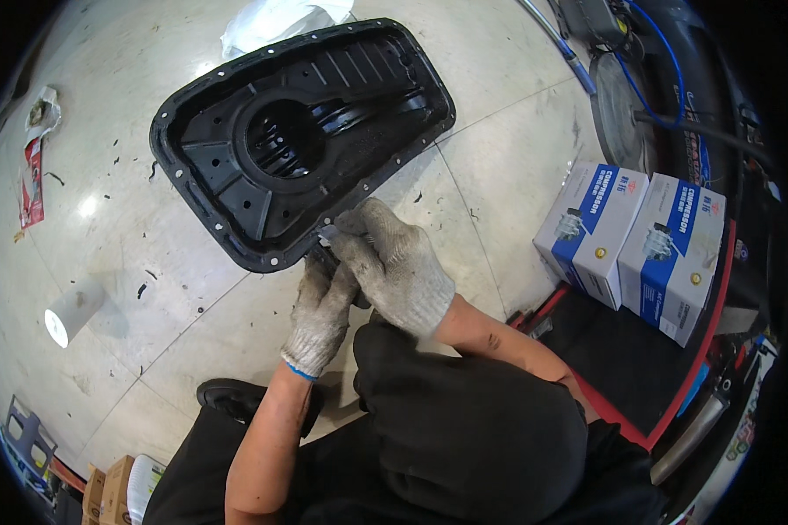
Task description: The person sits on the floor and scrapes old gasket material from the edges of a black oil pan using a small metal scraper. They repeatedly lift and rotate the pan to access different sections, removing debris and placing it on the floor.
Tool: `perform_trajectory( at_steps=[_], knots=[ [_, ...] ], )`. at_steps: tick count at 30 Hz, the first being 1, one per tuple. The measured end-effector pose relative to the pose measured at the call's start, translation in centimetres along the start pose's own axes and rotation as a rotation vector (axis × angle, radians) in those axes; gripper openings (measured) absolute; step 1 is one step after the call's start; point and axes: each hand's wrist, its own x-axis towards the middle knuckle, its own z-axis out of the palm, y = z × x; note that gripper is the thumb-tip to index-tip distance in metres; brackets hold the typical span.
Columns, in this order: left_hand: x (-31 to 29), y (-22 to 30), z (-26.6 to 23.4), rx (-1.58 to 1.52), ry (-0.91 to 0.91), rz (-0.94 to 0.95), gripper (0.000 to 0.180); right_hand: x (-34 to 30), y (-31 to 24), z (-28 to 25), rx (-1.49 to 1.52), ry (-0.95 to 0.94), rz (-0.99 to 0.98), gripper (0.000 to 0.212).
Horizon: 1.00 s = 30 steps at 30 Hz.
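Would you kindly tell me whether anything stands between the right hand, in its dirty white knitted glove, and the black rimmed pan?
Nothing visible blocks it: the gloved right hand is at the near edge of the black pan, with only a small pale piece, too small to identify, in its grip.

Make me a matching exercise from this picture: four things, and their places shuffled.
Things
1. black ribbed metal pan
2. white cylinder
3. blue-and-white cardboard boxes
4. flat red packet

Places
A. on the red-edged black surface
B. pale floor, upper left
C. at the pale-gloved left hand and right hand
D. same floor, left, below mid-height

Pairs: 1-C, 2-D, 3-A, 4-B
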Motion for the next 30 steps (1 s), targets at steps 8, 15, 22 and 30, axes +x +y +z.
perform_trajectory(
  at_steps=[8,15,22,30],
  knots=[
    [0.8,-2.1,-0.7,0.204,-0.016,0.142,0.067,-0.2,-1.6,0.1,-0.043,-0.109,0.064,0.020],
    [-2.6,5.9,-4.6,-0.047,-0.087,-0.178,0.056,-0.1,-2.3,0.3,0.035,-0.138,0.164,0.017],
    [-2.1,10.2,-5.2,0.248,0.126,-0.159,0.060,0.0,-2.5,0.5,0.079,-0.204,0.226,0.019],
    [-2.2,9.4,-1.9,0.073,0.286,-0.054,0.048,-1.0,-1.7,2.7,0.175,-0.143,0.170,0.020]
  ],
)
